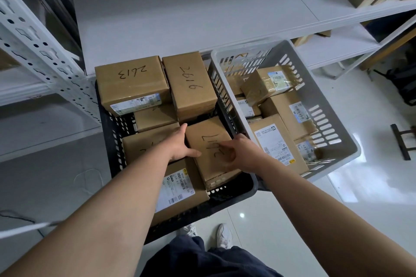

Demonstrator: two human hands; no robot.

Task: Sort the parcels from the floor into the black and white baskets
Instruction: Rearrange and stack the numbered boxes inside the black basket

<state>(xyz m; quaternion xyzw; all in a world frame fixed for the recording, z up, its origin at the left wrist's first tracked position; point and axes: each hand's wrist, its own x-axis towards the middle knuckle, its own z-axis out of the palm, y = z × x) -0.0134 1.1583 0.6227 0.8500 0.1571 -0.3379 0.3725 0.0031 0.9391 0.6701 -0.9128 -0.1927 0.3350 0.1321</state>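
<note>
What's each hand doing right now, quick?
Left hand: grips the left edge of the brown cardboard box marked 2617 in the black plastic basket.
Right hand: fingers curled on the same box's right side, holding it.

light bright, even | glare spots on floor | edges bowed, soft
</note>
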